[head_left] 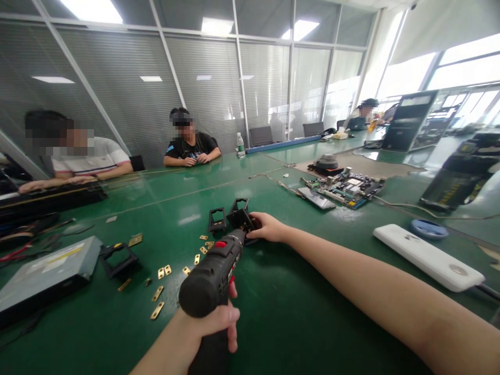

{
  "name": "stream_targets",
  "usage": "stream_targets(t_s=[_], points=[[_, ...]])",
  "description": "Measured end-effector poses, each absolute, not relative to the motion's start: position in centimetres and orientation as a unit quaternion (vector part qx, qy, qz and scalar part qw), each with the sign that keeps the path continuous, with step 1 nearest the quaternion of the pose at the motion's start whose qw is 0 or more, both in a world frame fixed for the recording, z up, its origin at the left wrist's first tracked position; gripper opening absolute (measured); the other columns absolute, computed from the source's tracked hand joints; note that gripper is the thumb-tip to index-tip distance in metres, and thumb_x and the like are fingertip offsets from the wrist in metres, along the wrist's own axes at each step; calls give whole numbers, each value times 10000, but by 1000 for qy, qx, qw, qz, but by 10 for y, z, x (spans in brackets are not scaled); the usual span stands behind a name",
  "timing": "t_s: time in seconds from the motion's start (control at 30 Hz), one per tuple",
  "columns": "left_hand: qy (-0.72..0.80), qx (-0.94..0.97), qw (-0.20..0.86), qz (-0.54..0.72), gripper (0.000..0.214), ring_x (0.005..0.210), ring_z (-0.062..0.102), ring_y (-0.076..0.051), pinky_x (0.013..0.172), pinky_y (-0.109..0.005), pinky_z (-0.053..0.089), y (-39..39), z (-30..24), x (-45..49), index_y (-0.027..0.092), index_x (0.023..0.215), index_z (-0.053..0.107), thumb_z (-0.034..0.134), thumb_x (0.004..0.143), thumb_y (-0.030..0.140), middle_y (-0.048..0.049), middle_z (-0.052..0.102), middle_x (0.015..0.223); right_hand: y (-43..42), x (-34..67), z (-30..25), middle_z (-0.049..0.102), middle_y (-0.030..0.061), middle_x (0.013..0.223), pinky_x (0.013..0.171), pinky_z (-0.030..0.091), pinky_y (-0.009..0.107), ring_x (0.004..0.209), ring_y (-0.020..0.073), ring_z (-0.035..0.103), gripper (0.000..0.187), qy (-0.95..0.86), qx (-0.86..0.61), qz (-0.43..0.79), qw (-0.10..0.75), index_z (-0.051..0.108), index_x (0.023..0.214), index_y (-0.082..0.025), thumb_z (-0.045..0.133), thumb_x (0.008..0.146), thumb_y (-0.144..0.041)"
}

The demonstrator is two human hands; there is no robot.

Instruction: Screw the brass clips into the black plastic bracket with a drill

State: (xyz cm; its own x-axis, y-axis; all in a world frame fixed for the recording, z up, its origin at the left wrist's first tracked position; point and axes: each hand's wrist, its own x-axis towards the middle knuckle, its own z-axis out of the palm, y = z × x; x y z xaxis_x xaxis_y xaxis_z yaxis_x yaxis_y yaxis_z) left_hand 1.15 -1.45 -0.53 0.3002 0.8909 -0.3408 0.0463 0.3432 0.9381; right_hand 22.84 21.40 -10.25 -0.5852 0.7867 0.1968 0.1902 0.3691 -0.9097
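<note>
My left hand (221, 320) is wrapped around the grip of a black cordless drill (213, 273) with red switches. The drill points away from me, and its front end meets a black plastic bracket (239, 217). Fingers closed, my right hand (267, 227) grips that bracket from the right side. The exact contact between bit and bracket is hidden behind the drill's chuck. Just left of it stands another black bracket (217, 220) with a square opening. Several small brass plates (158, 311) with holes lie scattered on the green table (297, 323) left of the drill.
A third black frame (119, 260) and a grey metal drive (50, 276) lie at left. To the right are a circuit board (349, 187), a phone (316, 198), a white power strip (427, 256) and a blue lid (429, 228). Several people sit across the table.
</note>
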Motion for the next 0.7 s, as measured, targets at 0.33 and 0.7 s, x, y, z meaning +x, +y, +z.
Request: stream_targets(t_s=[0.33,0.7], points=[[500,449,664,328,319,552,653,-214,646,-335,473,-13,-12,9,170,957,651,811,738,338,-34,698,596,213,239,-97,678,99,1245,922,605,458,1070,242,689,353,-795,-350,379,320,639,1285,-160,675,1002,-367],[501,457,657,329,326,551,659,-212,646,-327,492,-14,-9,12,176,926,633,830,734,351,-44,711,594,212,240,-100,686,94,1223,909,609,448,1046,236,696,346,-809,-331,366,320,645,1273,-156,676,1002,-371]])
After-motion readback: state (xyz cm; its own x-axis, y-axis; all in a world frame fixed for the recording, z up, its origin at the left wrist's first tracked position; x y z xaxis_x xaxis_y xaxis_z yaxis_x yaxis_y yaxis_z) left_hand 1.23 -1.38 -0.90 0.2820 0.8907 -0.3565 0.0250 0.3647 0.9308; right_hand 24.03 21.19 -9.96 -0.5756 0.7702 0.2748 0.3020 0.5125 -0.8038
